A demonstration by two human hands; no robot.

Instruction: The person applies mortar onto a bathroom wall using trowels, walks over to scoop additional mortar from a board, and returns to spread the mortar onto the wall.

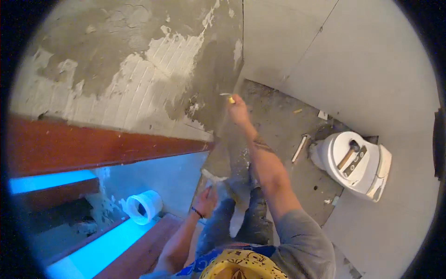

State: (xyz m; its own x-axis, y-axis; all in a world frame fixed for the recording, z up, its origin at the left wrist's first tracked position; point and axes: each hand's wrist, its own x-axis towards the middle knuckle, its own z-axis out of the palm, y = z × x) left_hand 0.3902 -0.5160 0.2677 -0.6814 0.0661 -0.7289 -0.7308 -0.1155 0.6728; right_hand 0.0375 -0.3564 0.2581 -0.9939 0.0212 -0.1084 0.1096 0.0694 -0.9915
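Note:
Stretched out ahead, my right hand (238,110) is closed round a yellow-handled tool (231,99). Its thin pale metal end points left, close to the patchy cement wall (204,88); I cannot make out its exact kind. My left hand (205,202) is low, beside my left leg, with its fingers curled. Just past those fingers is a whitish edge (213,176); whether the hand grips it I cannot tell. Ridged, pale adhesive (153,69) covers part of the wall on the left.
A white toilet (344,139) stands at the right with a hammer (349,153) and a spirit level (356,161) on it. A white-handled tool (300,148) lies on the rough floor (274,111). At lower left, a white bucket (151,204) sits by a reddish-brown ledge (153,242).

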